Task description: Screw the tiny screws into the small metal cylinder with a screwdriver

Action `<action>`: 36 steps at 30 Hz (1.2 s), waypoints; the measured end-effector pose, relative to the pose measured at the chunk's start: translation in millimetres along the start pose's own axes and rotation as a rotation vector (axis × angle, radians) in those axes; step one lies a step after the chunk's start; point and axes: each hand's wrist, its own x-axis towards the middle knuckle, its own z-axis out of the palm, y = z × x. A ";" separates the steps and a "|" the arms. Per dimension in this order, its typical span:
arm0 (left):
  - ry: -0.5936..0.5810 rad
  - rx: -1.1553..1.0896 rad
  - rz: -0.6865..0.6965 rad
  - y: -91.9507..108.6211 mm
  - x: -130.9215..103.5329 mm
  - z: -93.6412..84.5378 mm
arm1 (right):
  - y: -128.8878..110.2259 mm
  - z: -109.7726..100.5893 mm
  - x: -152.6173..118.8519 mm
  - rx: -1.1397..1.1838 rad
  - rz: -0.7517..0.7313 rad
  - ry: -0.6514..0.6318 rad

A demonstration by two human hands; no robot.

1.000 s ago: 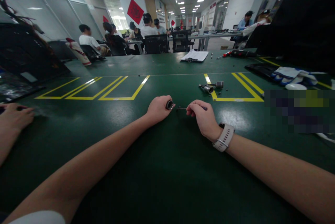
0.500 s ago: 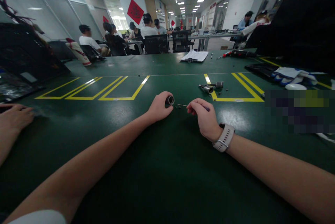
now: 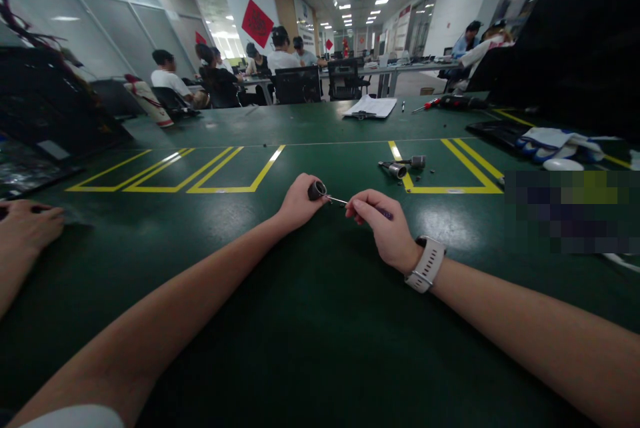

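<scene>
My left hand (image 3: 299,204) rests at the middle of the green table, fingers wrapped round a dark cylindrical connector (image 3: 316,190). The connector's round metal-rimmed open end faces right. In my right hand (image 3: 384,220) is a thin screwdriver (image 3: 337,201), its dark purplish handle partly covered by the fingers. The slim metal shaft points left, and its tip reaches the connector and left thumb; exact contact is too small to tell. Tiny dark parts lie on the table just below the shaft. Two similar connectors, one of them a metal-ended connector (image 3: 398,171), lie to the right behind my right hand.
Yellow tape (image 3: 223,190) marks areas on the green table (image 3: 320,321). A clipboard with papers (image 3: 371,107), red-handled tool (image 3: 427,105) and gloves (image 3: 555,143) lie farther back. Another person's hand (image 3: 35,221) is at the left edge. Several people sit beyond.
My right hand has moved left, bringing the screwdriver tip to the connector. My left hand has shifted slightly left and turned the connector a little.
</scene>
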 end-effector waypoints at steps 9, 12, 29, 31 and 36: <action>0.032 -0.146 0.020 -3.6 -0.5 2.6 | 1.0 -0.3 -0.1 -0.031 -0.022 0.027; 0.046 -0.169 0.039 -4.6 0.2 3.0 | 0.7 0.0 0.2 -0.048 -0.018 0.004; 0.049 -0.261 0.178 2.1 -3.7 -1.6 | -5.7 2.3 -0.6 -0.172 -0.059 -0.107; 0.063 -0.247 0.145 0.7 -3.1 -1.0 | -4.9 2.3 -0.6 -0.185 -0.066 -0.093; 0.057 -0.240 -0.008 -4.8 -1.2 2.1 | -0.4 2.2 -0.1 -0.167 -0.058 0.001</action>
